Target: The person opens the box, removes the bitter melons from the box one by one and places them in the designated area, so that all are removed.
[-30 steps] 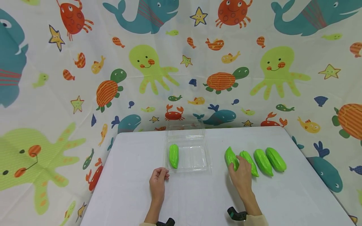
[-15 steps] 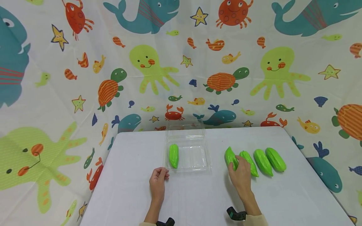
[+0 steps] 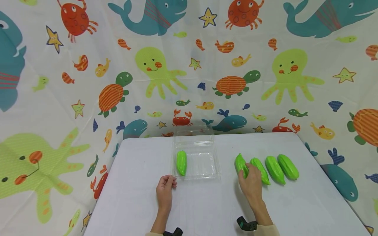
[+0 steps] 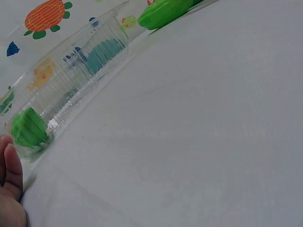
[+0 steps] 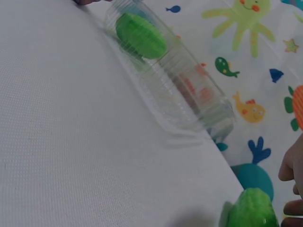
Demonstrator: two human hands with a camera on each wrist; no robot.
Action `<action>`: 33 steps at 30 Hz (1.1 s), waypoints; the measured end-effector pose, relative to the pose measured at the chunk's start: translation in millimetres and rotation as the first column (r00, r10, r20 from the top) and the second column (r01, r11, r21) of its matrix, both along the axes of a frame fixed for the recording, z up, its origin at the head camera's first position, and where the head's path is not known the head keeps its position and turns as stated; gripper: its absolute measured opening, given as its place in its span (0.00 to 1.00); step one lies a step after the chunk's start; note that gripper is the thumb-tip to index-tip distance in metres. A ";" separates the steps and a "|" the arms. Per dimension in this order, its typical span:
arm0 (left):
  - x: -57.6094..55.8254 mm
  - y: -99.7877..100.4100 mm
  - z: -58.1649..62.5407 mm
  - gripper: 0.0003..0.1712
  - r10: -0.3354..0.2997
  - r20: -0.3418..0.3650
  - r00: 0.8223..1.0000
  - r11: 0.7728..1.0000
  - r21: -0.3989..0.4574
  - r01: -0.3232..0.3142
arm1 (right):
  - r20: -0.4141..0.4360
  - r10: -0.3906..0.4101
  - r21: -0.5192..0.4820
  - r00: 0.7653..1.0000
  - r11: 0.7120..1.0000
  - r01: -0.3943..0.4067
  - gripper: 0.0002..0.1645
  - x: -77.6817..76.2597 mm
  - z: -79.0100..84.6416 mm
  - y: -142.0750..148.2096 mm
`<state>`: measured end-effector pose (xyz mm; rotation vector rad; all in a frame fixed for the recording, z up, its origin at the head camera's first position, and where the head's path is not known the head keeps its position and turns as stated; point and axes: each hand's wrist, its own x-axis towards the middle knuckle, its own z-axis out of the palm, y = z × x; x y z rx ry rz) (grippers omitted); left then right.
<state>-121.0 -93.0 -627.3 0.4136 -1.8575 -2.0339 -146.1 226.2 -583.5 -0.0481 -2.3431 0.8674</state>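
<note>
My right hand (image 3: 251, 182) has its thumb and fingers on either side of the lower end of a glossy green bitter melon (image 3: 240, 162), the leftmost in a row on the right. That bitter melon (image 5: 253, 210) also shows low in the right wrist view, beside the fingers (image 5: 293, 208). A clear plastic clamshell box (image 3: 217, 164) lies with its lid raised at the back; another bitter melon (image 3: 181, 163) rests lengthwise along its left side. At the box's front left corner, my left hand (image 3: 165, 190) keeps its fingers loosely bent, fingertips right at the edge.
Right of my right hand, several more bitter melons lie side by side, one (image 3: 274, 169) in the middle and another (image 3: 288, 167) farthest right. Everything is on a white-covered table (image 3: 200, 206). Behind it hangs a sea-animal print cloth (image 3: 189, 78).
</note>
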 end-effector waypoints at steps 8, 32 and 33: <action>-0.2 0.0 0.3 0.07 -0.003 0.009 1.000 1.000 -0.007 0.003 | -0.006 0.012 0.005 1.000 1.000 -0.012 0.19 0.3 -2.4 -1.4; -0.4 0.4 0.3 0.09 -0.002 0.025 1.000 1.000 0.008 0.002 | 0.031 0.015 -0.007 0.999 1.000 -0.015 0.21 0.8 2.1 -3.4; -0.5 0.6 0.4 0.09 -0.003 0.027 1.000 1.000 0.011 0.002 | 0.022 0.018 -0.008 1.000 1.000 -0.018 0.20 0.5 2.8 -3.8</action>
